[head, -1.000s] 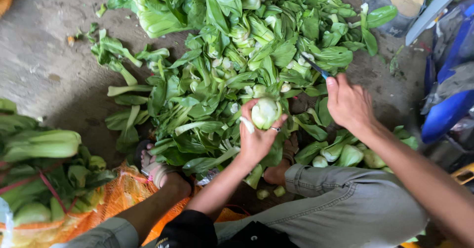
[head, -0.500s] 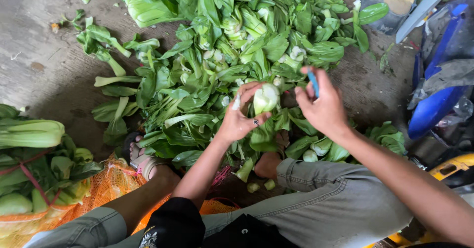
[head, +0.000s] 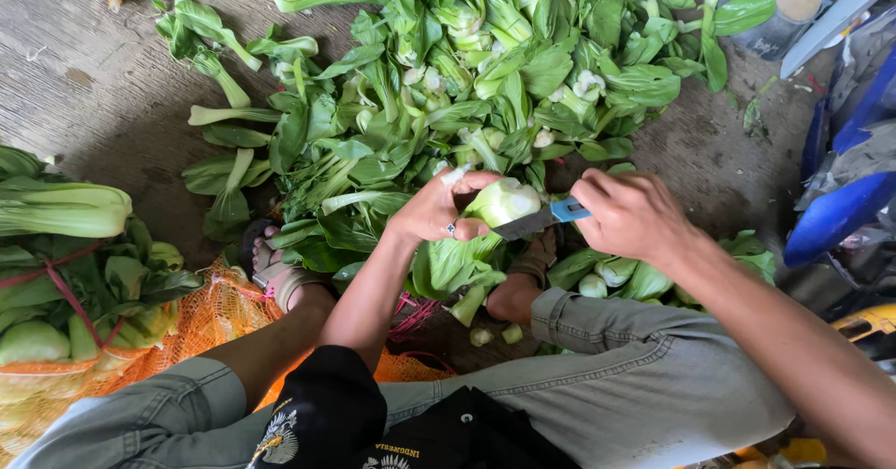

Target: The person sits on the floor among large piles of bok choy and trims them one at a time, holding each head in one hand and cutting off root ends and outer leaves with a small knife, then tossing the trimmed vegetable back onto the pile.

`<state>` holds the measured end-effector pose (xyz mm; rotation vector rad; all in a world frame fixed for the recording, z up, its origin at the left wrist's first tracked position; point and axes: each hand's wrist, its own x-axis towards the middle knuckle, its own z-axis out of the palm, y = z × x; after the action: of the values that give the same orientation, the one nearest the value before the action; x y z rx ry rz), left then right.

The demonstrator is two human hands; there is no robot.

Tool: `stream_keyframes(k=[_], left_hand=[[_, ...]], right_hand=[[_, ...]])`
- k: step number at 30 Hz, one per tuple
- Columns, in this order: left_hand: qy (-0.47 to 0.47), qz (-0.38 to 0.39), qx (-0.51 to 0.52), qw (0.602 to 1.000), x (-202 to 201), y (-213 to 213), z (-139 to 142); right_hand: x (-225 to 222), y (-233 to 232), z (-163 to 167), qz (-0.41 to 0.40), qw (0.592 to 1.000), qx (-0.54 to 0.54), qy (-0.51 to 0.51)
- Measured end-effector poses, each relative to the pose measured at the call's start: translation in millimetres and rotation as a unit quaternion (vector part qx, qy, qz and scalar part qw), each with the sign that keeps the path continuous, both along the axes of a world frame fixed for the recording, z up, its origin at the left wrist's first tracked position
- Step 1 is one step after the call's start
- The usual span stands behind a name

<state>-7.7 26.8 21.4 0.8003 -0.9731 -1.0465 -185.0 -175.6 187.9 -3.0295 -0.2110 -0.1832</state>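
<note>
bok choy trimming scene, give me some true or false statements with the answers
1. The left hand holds a bok choy by its pale base. True.
2. The right hand holds a red-handled pair of scissors. False: it holds a knife with a blue handle.
3. The knife blade meets the bok choy's base. True.
4. The pile of greens lies on a white table. False: it lies on the grey ground.
5. An orange mesh sack lies by the person's left leg. True.
6. Both hands are empty. False: each holds something.
</note>
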Motion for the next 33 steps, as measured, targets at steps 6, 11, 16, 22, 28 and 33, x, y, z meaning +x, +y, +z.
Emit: stream_keyframes(k=[6, 11, 16, 22, 28, 33], left_hand=[[0.011, -0.001, 0.008, 1.000, -0.9, -0.8, -6.9], [0.015, -0.001, 0.026, 1.000, -0.7, -2.7, -6.6], [-0.077, -0.005, -0.030, 0.997, 2.7, 2.4, 19.7], [-0.183, 0.082, -0.070, 0.977, 3.1, 11.1, 61.0], [-0.216, 0.149, -0.006, 0.965, -9.8, 0.0, 71.6], [-0.219, 0.136, -0.013, 0.966, -19.3, -3.9, 74.0]], right_hand=[[2.9, 1.0, -11.1, -0.022, 0.999, -0.014, -0.039], [8.1, -11.0, -23.6, -0.060, 0.997, -0.031, -0.023], [7.1, -54.0, -32.7, -0.271, 0.950, -0.010, 0.157], [-14.7, -62.6, -31.3, -0.302, 0.902, 0.271, 0.149], [-8.4, 5.3, -10.5, -0.209, 0.885, 0.395, 0.134], [4.3, 19.2, 9.1, -0.102, 0.915, 0.386, 0.050]])
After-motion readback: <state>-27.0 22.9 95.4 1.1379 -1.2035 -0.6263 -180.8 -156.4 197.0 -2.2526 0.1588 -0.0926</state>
